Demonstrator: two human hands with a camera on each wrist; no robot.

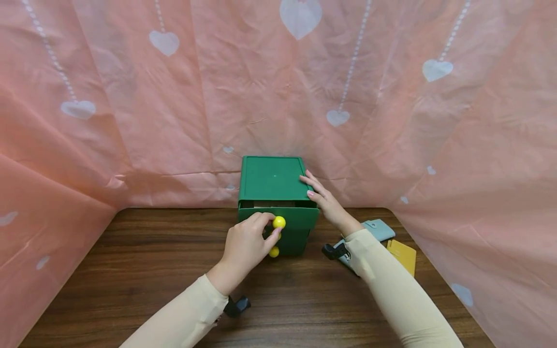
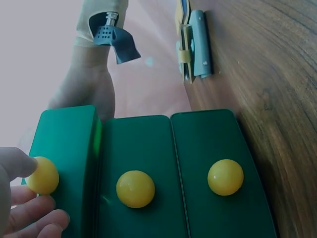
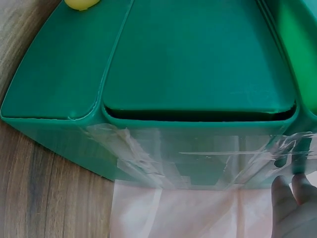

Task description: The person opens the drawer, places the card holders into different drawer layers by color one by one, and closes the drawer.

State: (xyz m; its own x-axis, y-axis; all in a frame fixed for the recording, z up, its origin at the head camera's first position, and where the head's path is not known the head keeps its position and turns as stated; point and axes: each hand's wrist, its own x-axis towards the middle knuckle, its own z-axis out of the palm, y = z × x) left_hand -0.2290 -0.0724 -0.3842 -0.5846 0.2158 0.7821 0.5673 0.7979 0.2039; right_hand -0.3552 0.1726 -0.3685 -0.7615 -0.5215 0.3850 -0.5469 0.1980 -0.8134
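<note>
A green drawer cabinet [image 1: 274,179] stands at the back middle of the table, its top drawer [image 1: 302,217] pulled out a little. My left hand [image 1: 243,244] pinches that drawer's round yellow knob [image 2: 43,176] between thumb and fingers. Below it, the middle drawer's knob [image 2: 135,189] and the bottom drawer's knob [image 2: 225,177] are free, and both drawers look closed. With fingers extended, my right hand [image 1: 328,203] rests against the cabinet's upper right side. In the right wrist view its fingers [image 3: 285,198] touch the side, which carries clear tape [image 3: 198,153].
To the right of the cabinet lie a light blue wallet [image 1: 379,229] and a yellow wallet [image 1: 403,256]; part of the blue items there is hidden by the right forearm. A pink curtain [image 1: 174,106] with hearts hangs close behind the wooden table [image 1: 165,256] and along its sides.
</note>
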